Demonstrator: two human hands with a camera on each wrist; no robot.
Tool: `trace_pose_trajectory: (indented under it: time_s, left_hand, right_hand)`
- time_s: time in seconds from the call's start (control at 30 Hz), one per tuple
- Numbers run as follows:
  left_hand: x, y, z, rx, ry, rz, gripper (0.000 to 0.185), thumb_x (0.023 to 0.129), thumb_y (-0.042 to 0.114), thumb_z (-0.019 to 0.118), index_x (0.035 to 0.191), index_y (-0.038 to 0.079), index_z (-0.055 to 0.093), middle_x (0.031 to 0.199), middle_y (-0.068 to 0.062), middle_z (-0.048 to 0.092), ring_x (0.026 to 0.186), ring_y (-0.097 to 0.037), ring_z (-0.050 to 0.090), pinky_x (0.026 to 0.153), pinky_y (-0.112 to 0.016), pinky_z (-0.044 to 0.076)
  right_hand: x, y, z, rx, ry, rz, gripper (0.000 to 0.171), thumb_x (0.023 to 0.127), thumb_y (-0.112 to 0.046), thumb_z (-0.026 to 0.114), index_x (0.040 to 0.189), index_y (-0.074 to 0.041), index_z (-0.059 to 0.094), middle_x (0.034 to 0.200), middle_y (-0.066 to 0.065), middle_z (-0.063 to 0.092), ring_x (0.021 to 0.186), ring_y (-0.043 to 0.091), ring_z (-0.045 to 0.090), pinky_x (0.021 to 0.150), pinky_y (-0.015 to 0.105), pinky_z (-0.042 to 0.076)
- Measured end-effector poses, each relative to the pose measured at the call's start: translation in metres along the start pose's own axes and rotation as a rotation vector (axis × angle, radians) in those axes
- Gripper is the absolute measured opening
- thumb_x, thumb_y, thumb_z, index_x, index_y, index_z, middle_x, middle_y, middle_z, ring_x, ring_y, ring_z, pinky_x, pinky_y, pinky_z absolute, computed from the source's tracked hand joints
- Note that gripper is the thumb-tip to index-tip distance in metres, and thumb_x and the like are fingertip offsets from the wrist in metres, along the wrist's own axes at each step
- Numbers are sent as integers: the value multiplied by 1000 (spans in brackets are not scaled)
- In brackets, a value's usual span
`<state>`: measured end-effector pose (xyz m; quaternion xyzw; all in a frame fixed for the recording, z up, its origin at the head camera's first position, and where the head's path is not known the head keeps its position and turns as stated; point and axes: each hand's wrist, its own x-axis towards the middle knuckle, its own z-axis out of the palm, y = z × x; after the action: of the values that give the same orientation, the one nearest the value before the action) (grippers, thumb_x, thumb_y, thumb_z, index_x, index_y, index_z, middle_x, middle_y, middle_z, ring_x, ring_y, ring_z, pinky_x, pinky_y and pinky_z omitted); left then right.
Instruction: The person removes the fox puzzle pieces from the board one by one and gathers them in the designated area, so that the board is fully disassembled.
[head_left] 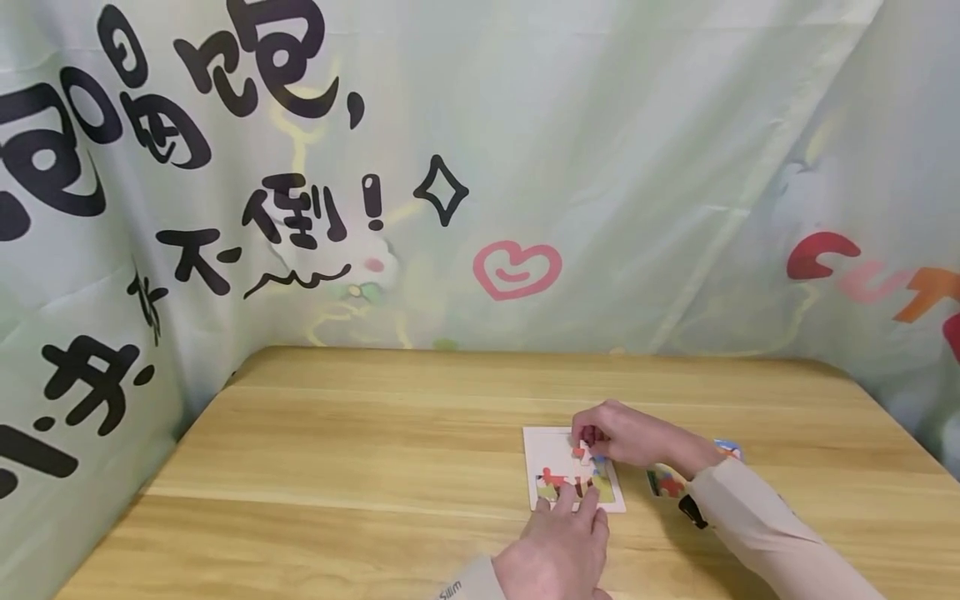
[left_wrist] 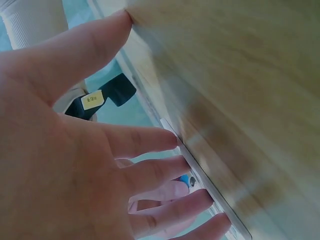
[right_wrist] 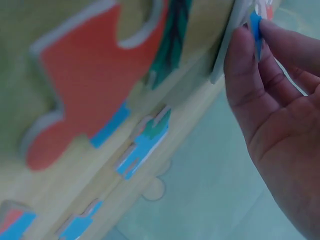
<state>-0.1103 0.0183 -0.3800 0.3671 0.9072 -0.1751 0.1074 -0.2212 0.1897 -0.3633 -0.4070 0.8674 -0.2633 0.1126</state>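
A white puzzle board lies on the table, partly filled with joined pieces along its near side. My right hand is over the board's far right part and pinches a puzzle piece between thumb and fingers. In the right wrist view that puzzle piece shows blue, seen nearly edge-on. My left hand is at the board's near edge, its fingers extended over the joined pieces. Seen from the left wrist, the fingertips rest along the board's edge, with the thumb spread away.
Right of the board lie loose puzzle pieces, partly hidden by the right forearm. Close to the right wrist camera is a large red piece, with smaller blue pieces beyond. A printed curtain hangs behind the wooden table.
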Motion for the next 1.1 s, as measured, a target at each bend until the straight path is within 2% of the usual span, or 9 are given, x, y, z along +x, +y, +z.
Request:
trace_pose_trajectory:
  time_s: [0.27,0.53,0.7,0.9,1.1]
  left_hand:
    - [1,2,1,-13,-1,8,84,87,78,51,155,30,41,160,11,29,141,-14,32,104,-31,44]
    - [4,1,0,8,1,6,84,88,79,50,156,30,40,161,11,27,142,-15,29,104,-32,45]
    - [4,-1,1,-12,16,-5,84,88,77,52,155,27,42,161,10,28,143,-16,28,105,-34,44]
    - [3,-1,3,-46,32,7,83,89,75,54,154,24,43,161,8,29,143,-17,29,105,-35,45]
    - [3,-1,2,-29,31,-2,84,88,76,54,154,25,43,161,8,29,142,-17,29,104,-35,45]
  right_hand:
    - [-10,-2,-5,-1,35,34,23,90,13,65,92,-10,67,80,-8,59,71,4,49,64,25,49]
    - [-29,3,-26,0,92,30,21,90,13,66,98,-6,66,87,-5,64,76,8,59,68,29,54]
    - [-45,10,-35,-4,107,48,21,89,12,68,95,-8,66,84,-8,62,73,6,54,65,28,52]
    - [-67,19,-39,-14,125,-4,25,87,13,69,93,-11,68,80,-10,60,69,2,49,58,26,47]
    - [-86,25,-42,-11,112,37,21,88,7,71,92,-13,71,85,-12,66,70,2,54,59,26,50]
